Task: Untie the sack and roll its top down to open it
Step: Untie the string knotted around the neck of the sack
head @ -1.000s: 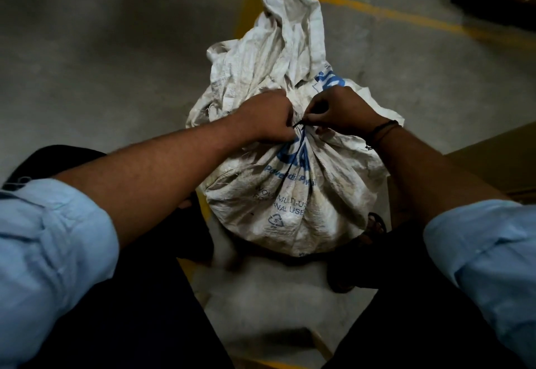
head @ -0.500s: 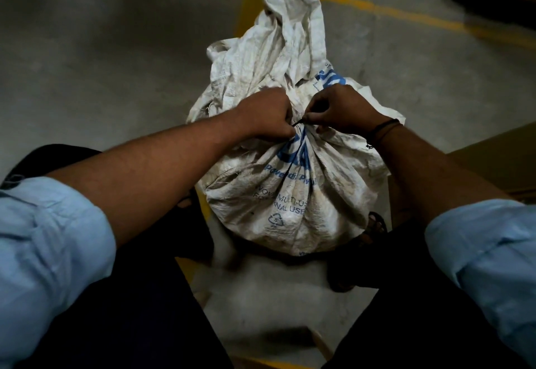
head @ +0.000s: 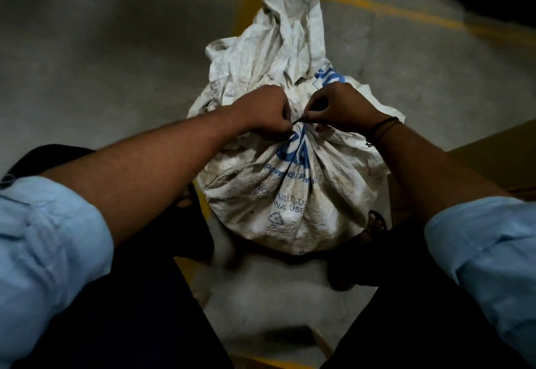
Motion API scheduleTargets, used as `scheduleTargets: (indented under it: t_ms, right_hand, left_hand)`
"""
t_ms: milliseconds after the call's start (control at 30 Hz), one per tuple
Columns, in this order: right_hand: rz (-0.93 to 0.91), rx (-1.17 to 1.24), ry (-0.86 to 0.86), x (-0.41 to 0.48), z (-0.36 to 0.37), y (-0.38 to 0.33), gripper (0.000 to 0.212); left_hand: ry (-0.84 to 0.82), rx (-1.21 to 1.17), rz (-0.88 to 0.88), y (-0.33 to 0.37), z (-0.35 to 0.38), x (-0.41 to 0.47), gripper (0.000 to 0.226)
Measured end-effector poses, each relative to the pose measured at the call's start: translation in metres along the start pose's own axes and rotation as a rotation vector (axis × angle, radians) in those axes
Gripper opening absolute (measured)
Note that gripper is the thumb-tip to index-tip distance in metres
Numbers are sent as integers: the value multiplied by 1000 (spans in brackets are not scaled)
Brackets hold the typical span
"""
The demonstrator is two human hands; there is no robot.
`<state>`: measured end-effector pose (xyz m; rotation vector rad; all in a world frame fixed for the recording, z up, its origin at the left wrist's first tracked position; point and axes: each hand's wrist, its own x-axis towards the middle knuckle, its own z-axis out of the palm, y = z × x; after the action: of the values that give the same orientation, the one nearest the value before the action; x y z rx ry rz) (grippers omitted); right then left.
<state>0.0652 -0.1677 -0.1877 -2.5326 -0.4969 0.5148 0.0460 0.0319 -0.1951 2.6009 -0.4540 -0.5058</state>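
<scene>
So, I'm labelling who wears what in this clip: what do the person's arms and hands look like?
The left sleeve and right sleeve are light blue shirt cloth, rolled up near the elbows, leaving the forearms bare. The left hand and right hand wear no gloves. A thin dark band circles the right wrist; the left wrist shows nothing.

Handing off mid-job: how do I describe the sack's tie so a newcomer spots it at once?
Find the white woven sack with blue print on the concrete floor. Its creases converge at a gathered neck, where the left hand and right hand meet. The dark tie is the thin cord pinched between their fingertips, the only dark strand at that neck.
</scene>
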Motion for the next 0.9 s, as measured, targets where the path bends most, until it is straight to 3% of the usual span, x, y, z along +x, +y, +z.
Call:
scheduleTargets:
  t_ms: [267,600,767,900]
  right_hand:
    - [11,26,-13,0,-1,-1,15]
    - [7,10,-13,-1,-1,-1,12]
    - [2,-28,-2,1,-1,-1,7]
    - [61,29,-22,0,-3,-1,18]
  left_hand:
    - [-10,-25,-13,0,1,0,15]
    - [34,-71,25,-2,3,1,32]
    - [34,-36,0,1,0,0,11]
    - [-71,-39,-7,4,-4,2,10]
